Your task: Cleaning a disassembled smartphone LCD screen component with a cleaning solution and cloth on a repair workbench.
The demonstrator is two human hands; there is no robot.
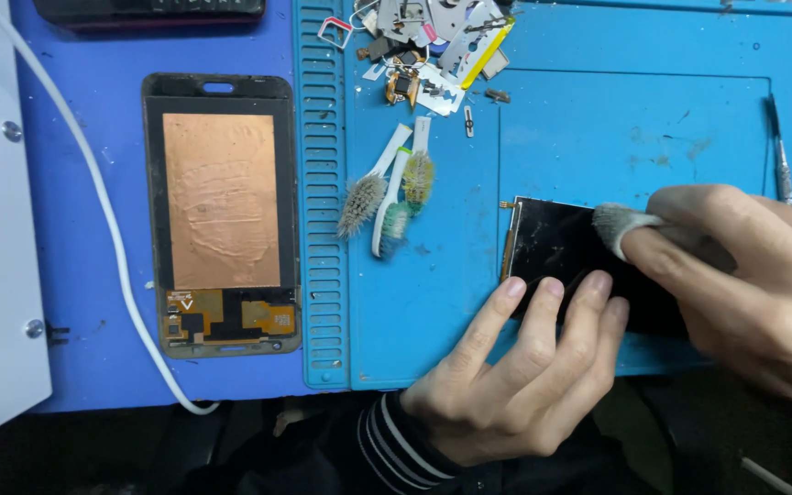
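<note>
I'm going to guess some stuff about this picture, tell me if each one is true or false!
1. The left hand presses its fingertips on the dark screen panel. True.
2. The right hand holds a red sponge. False: it rubs a grey wad on the panel.
3. Two worn toothbrushes lie on the blue mat. True.
4. The phone frame with a copper sheet lies right of the panel. False: it lies left of it.
</note>
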